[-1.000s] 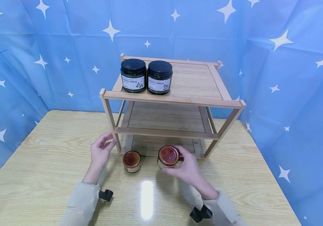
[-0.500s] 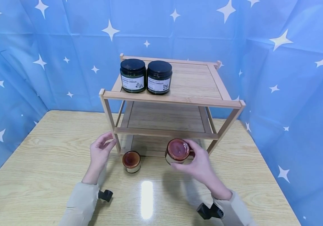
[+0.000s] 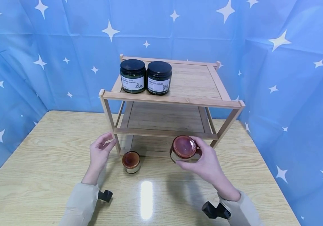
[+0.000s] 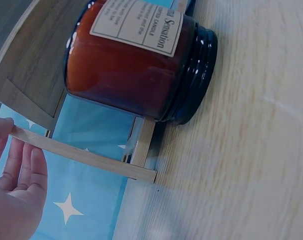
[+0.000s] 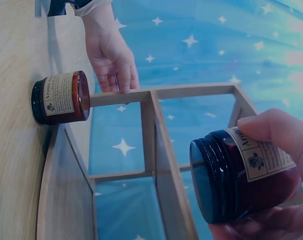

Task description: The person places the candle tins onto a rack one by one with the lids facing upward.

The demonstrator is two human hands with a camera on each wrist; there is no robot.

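My right hand [image 3: 206, 160] grips an amber candle jar [image 3: 184, 147] above the table, in front of the wooden rack [image 3: 161, 133]. In the right wrist view, thumb and fingers lie around the jar's label [image 5: 256, 157], and its dark lid [image 5: 211, 180] shows; the glass base faces up in the head view. My left hand [image 3: 100, 150] pinches the rack's front left post [image 4: 71, 150] between thumb and fingers. Beside it, a second amber candle jar [image 3: 131, 160] stands upside down on the table, its dark lid [image 4: 204, 72] downward.
Two dark green candle jars with black lids, a left one [image 3: 133, 75] and a right one [image 3: 159, 78], stand side by side on the rack's top shelf [image 3: 195, 81]. A blue star-patterned curtain [image 3: 76, 56] hangs behind the wooden table [image 3: 48, 175].
My right hand has lifted the amber candle jar off the table area and carried it right and upward. The left hand stays on the post, and the other jars have not moved.
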